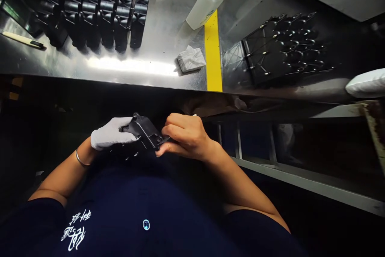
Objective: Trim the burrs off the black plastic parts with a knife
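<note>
Handwork on one end of a black plastic part (143, 128) seems under way, just off the desk (167, 28)'s near edge: the gloved left hand (112, 133) clasps it, the bare right hand (186, 134) pinches that end; continuing likely calls for a steady left hold.

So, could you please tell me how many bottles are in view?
1 visible: the white bottle stands on the metal table by the yellow strip. Others could be hidden in shadow.

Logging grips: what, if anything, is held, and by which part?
The gloved left hand holds a black part by its left end; the right hand is at its right end, grip unclear.
</note>
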Tool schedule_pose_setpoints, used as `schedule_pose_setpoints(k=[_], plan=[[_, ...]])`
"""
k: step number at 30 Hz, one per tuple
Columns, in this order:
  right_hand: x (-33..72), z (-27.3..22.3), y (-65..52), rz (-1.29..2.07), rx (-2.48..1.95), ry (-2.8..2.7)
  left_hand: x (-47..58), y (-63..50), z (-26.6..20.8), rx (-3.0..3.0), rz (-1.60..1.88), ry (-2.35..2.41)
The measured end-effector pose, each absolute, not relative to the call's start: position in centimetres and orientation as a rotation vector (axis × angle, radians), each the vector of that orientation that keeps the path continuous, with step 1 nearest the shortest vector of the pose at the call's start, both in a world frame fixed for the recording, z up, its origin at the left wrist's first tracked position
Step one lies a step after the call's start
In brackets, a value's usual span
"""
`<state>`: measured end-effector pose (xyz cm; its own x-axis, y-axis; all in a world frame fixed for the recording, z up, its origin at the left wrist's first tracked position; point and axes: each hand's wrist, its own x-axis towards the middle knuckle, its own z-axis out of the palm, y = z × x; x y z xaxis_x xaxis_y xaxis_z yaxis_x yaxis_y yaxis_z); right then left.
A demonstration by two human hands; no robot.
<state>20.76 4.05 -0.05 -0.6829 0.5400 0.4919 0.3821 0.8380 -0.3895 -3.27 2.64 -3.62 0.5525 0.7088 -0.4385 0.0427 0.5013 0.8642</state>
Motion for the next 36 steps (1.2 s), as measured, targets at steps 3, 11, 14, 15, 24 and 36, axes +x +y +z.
schedule_pose_setpoints(k=[3,11,14,15,24,36], plan=[[20.6,-0.4,4.0,0.306,-0.714,-2.351,-3.1,2.6,-3.9,0.986,0.511,0.909],[20.9,-0.7,3.9,0.681,-0.664,-2.386,-3.3,2.4,-3.9,0.998,0.495,0.922],[21.5,-0.8,3.9,1.002,-0.548,-2.262,-3.6,2.9,-3.0,1.081,0.45,0.916],[21.5,-0.8,3.9,1.037,-0.589,-2.194,-3.7,3.1,-2.6,1.128,0.425,0.922],[20.6,-2.2,3.8,1.237,-1.161,-1.985,-2.2,3.1,-2.4,1.626,0.516,1.238],[18.2,-5.1,2.4,1.171,-1.344,-1.441,1.0,1.8,-3.7,0.123,0.94,0.874]])
